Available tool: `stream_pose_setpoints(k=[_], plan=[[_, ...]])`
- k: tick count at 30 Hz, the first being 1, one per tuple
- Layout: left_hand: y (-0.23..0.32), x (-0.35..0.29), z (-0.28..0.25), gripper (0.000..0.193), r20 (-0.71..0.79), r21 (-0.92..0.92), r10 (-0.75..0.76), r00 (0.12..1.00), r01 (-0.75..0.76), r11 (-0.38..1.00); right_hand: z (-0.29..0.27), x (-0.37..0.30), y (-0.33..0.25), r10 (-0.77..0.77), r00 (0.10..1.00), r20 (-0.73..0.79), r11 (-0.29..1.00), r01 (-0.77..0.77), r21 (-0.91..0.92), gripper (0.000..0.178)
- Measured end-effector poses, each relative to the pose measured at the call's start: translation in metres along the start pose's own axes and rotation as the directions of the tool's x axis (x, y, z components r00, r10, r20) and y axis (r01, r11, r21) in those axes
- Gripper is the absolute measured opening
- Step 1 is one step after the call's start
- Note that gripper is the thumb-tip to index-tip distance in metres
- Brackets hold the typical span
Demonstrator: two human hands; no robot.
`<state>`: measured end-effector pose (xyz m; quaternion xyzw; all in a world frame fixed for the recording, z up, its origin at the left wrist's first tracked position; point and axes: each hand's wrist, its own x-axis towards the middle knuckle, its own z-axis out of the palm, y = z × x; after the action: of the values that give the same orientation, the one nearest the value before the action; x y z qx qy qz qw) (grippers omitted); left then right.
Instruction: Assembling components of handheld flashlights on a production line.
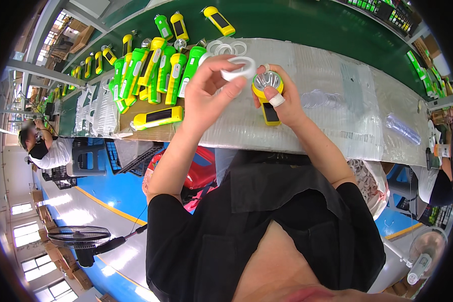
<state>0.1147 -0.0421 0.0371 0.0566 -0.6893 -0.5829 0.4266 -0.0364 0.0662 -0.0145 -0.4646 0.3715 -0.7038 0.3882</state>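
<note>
Over the bench (332, 121), the left hand (206, 95) pinches a white ring (235, 75) between fingers and thumb—apparently leaving its opening clear. Just right, the right hand's (290, 100) fingers curl around a yellow flashlight (270, 115), reflector (268, 80) upward—likely for steadiness.

Your left hand (206, 90) has a ring (232, 76) at 10 o'clock from the flashlight (272, 115) in your right hand (290, 103). Taking your hands as centre, the flashlight pile (158, 65) lies at 9 o'clock on the tabletop (342, 123), and a separate flashlight (158, 118) lies at 8, nearer you. Loose rings (225, 53) lie at 11, just beyond your left hand; beyond them, another flashlight (219, 21) lies on the far strip (297, 22). Discs (322, 98) lie at 3, with a roll (402, 129) farther right. Below the tabletop's near edge, a sack (380, 186) sits at 4.
</note>
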Motion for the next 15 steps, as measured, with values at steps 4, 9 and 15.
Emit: stream_pose_setpoints(k=[4,9,15], plan=[[0.008,0.006,0.006,0.033,0.219,0.461,0.163,0.962,-0.249,0.851,0.003,0.001,-0.003,0.013,1.000,-0.018,1.000,-0.013,0.002,0.038],[0.009,0.008,0.009,0.037,0.247,0.540,0.115,0.962,-0.235,0.808,-0.001,0.002,0.000,0.004,1.000,0.020,1.000,-0.003,-0.026,0.038],[0.012,0.013,0.009,0.039,0.315,0.586,0.105,0.943,-0.280,0.760,-0.001,-0.001,-0.003,-0.041,0.999,0.021,0.999,0.041,0.004,0.045]])
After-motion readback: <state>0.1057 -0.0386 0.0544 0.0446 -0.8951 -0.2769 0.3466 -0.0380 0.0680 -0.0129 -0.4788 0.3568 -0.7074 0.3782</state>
